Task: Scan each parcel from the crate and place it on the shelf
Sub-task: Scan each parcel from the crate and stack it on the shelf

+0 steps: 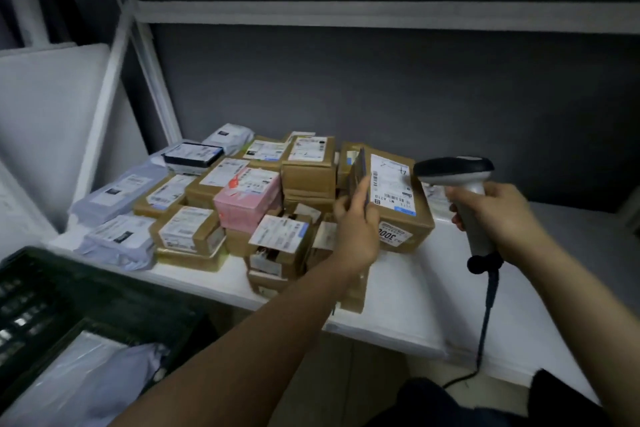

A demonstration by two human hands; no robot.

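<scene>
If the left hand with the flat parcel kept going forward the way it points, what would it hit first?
Probably the large brown cardboard box beside it. The left hand and its thin dark parcel look nearly against that box's labelled side, though depth is uncertain.

The crate (86, 291) is cut off by the left and bottom edges, the parcel labels beside it are too blurred to read, and the left hand (356, 232) hides parcels behind it.

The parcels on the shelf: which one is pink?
The pink box in the middle of the pile, with a white label on top; the other boxes are brown cardboard, the bags grey.
</scene>
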